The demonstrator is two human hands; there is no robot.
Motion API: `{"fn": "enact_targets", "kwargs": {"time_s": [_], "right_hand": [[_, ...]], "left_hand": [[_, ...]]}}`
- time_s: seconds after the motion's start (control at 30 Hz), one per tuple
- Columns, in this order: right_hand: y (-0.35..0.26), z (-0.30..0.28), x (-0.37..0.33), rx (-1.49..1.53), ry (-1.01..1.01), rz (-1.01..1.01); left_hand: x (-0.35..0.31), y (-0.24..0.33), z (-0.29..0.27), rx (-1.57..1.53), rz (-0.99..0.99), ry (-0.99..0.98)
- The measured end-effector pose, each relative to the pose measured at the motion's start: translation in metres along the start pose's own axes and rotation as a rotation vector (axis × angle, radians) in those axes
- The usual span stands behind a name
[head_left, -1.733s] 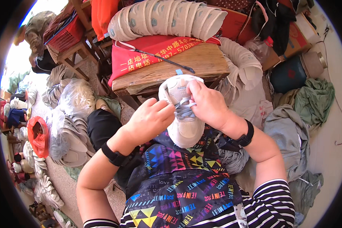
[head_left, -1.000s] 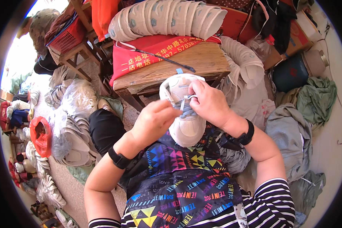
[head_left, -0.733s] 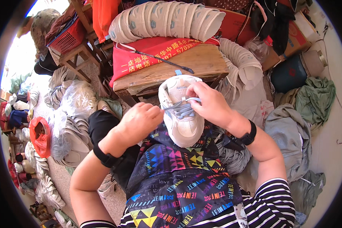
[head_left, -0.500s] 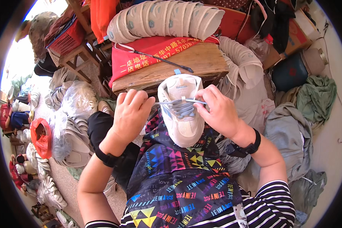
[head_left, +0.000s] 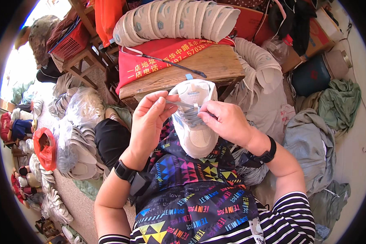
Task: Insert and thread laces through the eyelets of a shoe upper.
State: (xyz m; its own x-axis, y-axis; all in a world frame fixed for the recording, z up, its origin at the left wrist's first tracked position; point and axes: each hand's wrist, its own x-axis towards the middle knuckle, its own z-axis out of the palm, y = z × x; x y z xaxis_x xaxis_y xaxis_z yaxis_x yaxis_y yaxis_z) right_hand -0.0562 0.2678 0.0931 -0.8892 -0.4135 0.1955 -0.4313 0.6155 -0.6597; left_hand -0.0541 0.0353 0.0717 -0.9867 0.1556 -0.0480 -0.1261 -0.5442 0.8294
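Note:
A cream sneaker upper (head_left: 197,143) sits toe toward me against my patterned apron, its tongue end at the wooden bench's near edge. Grey-blue lace (head_left: 182,104) criss-crosses its front and passes by a small white loop on the tongue. My left hand (head_left: 150,118) pinches one stretch of this lace, held taut above the left side of the opening. Closed at the right of the tongue loop, my right hand (head_left: 223,122) has its fingertips on the lace there; they hide part of it.
On the wooden bench (head_left: 183,73) lie a red cloth (head_left: 142,67), a dark thin tool (head_left: 175,64) and a curved row of nested shoe uppers (head_left: 166,22). More uppers hang at the right (head_left: 260,61). Grey cloth sacks (head_left: 309,146) lie right; bagged pieces (head_left: 83,110) lie left.
My left hand has turned and moved inward and up, palm more open to view. My right hand has moved slightly left and down, close to the tongue loop. The shoe has barely moved.

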Motion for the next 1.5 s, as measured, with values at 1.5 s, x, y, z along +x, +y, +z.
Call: {"fn": "enact_targets", "kwargs": {"time_s": [1.5], "right_hand": [[0.048,-0.035,-0.016,0.816,0.192,0.455]], "left_hand": [[-0.002,-0.003,-0.025,0.318,-0.037,0.105]]}}
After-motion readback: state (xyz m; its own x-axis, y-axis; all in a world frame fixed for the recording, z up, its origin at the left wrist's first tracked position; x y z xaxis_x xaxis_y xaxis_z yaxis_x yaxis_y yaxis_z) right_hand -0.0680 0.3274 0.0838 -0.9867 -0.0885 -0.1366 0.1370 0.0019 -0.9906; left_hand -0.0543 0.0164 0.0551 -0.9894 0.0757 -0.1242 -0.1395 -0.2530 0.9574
